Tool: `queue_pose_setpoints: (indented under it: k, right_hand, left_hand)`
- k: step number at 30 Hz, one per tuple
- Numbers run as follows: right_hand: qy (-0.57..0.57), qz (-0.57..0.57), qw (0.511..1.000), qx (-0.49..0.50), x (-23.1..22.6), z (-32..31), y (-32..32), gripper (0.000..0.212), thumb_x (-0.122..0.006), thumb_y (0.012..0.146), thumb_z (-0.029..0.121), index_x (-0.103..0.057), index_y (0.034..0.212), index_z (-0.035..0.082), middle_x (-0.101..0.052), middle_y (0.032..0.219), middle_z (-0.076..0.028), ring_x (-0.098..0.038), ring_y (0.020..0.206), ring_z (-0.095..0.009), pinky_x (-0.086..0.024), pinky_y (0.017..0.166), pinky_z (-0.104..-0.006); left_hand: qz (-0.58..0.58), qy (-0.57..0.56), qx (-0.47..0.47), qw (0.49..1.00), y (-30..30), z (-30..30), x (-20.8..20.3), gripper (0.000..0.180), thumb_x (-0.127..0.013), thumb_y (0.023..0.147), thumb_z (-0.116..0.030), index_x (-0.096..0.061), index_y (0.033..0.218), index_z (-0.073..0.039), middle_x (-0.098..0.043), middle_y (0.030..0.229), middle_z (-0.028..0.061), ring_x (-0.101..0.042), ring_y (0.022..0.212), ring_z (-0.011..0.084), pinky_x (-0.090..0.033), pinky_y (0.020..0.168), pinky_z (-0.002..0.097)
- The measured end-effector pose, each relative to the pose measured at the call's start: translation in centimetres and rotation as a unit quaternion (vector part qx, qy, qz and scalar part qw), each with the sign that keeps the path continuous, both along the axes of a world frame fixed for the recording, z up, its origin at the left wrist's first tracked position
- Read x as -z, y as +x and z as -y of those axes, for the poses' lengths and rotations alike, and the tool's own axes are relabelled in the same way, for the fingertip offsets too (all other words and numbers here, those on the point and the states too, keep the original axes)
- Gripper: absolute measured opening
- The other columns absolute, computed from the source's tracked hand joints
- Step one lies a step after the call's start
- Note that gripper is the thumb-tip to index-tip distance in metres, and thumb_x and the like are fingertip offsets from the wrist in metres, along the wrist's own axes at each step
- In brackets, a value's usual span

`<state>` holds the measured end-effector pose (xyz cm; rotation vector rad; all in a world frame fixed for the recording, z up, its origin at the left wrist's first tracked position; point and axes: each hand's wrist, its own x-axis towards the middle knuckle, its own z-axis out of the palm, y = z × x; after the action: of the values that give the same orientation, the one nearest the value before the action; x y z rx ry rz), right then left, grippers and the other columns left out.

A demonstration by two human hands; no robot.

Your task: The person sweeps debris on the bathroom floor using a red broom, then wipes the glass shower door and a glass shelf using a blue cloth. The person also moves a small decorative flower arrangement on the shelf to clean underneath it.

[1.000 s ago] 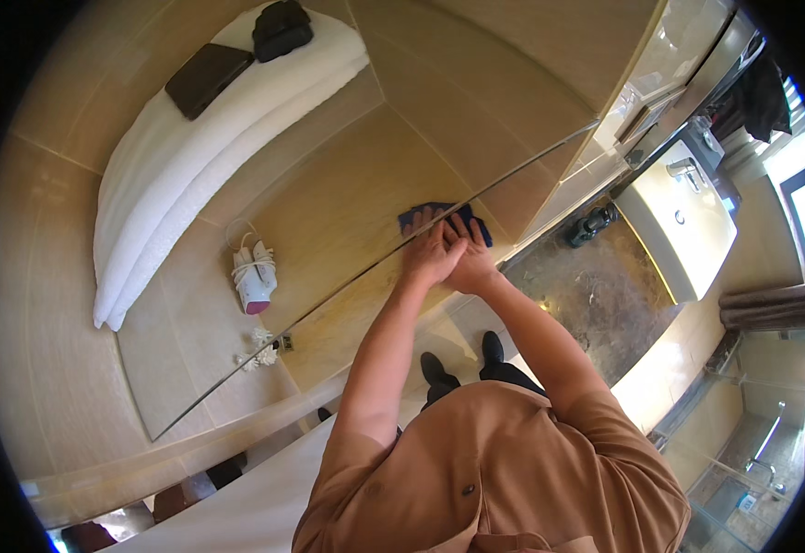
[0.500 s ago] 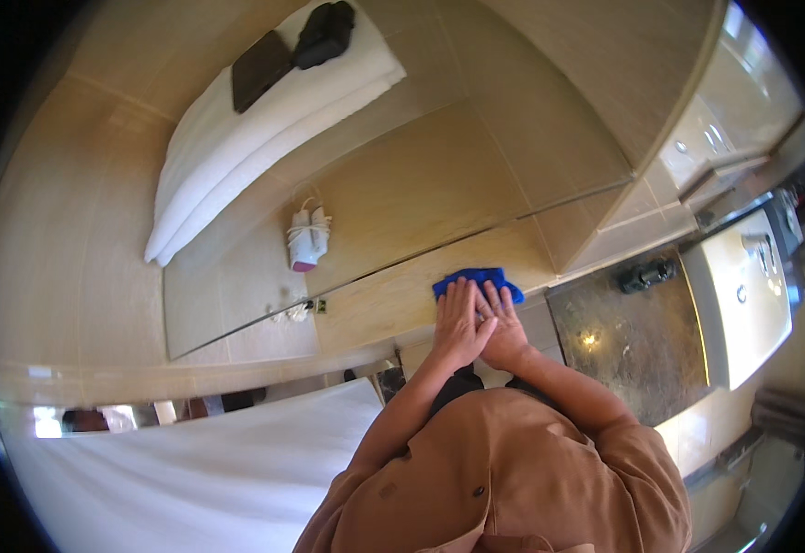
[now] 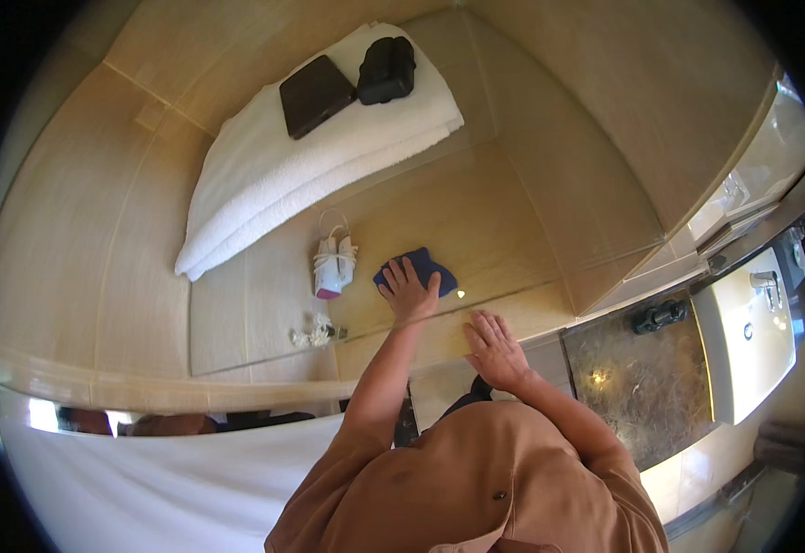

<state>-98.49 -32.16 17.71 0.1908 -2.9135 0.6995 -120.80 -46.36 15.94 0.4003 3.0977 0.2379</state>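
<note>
My left hand [image 3: 410,290] lies with fingers spread on a folded blue cloth [image 3: 436,270], pressing it flat past the edge of a glass shelf [image 3: 504,304]. I cannot tell whether hand and cloth are above or beneath the glass. To the right, my right hand [image 3: 496,352] is open, its fingers stretched out at the near edge of the beige tiled ledge [image 3: 540,309], holding nothing. Left of the cloth is a white hair dryer [image 3: 332,270] with its cord wound around it.
Folded white towels [image 3: 319,166] bear a dark flat case [image 3: 317,96] and a black pouch [image 3: 387,70]. A small white flower bunch [image 3: 313,332] is at the left. A brown marble counter [image 3: 642,387] with a white basin [image 3: 739,359] stands right; white fabric [image 3: 181,479] spreads lower left.
My left hand has slid the blue cloth left and farther in past the glass edge. My right hand has come off the cloth and stays near the ledge. The view has shifted slightly.
</note>
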Motion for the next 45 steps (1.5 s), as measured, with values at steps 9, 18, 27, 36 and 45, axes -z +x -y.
queue_pose_setpoints:
  k: [9,18,27,36,45]
  right_hand:
    - [0.046,0.022,0.999,0.016,0.7,-1.3,1.3,0.074,-0.058,0.098,0.046,-0.032,0.159,0.013,-0.027,0.167,-0.012,-0.023,0.155,-0.032,-0.012,0.127,-0.051]
    - [0.073,0.052,0.996,0.017,0.0,-0.6,1.2,0.077,-0.055,0.098,0.052,-0.028,0.161,0.017,-0.022,0.169,-0.009,-0.018,0.156,-0.03,-0.009,0.128,-0.0501]
    - [0.083,0.085,0.993,0.012,-0.9,-0.3,0.9,0.078,-0.056,0.098,0.051,-0.027,0.162,0.018,-0.021,0.169,-0.007,-0.016,0.157,-0.028,-0.007,0.128,-0.0491]
    - [0.076,0.093,0.993,0.004,0.1,-0.8,0.7,0.078,-0.054,0.099,0.05,-0.024,0.163,0.017,-0.021,0.17,-0.009,-0.013,0.158,-0.029,-0.004,0.128,-0.0504]
    - [0.097,-0.007,0.995,0.02,0.4,-0.3,0.7,0.082,-0.066,0.09,0.049,-0.037,0.157,0.014,-0.041,0.159,-0.011,-0.032,0.151,-0.032,-0.018,0.125,-0.0538]
  left_hand:
    - [0.009,-0.054,0.018,0.998,-13.4,-6.2,-0.6,0.097,-0.038,0.096,-0.072,-0.017,0.163,-0.004,-0.008,0.169,0.0244,-0.008,0.156,0.0435,-0.01,0.12,0.0651]
    - [-0.033,-0.011,0.108,0.994,-18.8,-16.7,0.7,0.099,-0.045,0.094,-0.07,-0.021,0.161,-0.001,-0.015,0.167,0.0254,-0.012,0.154,0.0472,-0.014,0.117,0.0695]
    - [-0.112,-0.002,0.371,0.922,-6.4,-21.9,0.3,0.093,-0.048,0.094,-0.065,-0.029,0.159,-0.002,-0.021,0.166,0.0263,-0.02,0.153,0.043,-0.017,0.119,0.0663]
    - [-0.02,0.06,0.443,0.894,3.1,-12.2,-1.4,0.085,-0.058,0.093,-0.056,-0.035,0.156,-0.003,-0.027,0.163,0.0271,-0.024,0.15,0.0459,-0.017,0.119,0.0647]
    - [0.0,0.007,0.166,0.986,1.0,-0.6,-1.3,0.089,-0.053,0.094,-0.058,-0.028,0.159,-0.002,-0.019,0.165,0.0289,-0.014,0.154,0.0454,-0.008,0.122,0.0626]
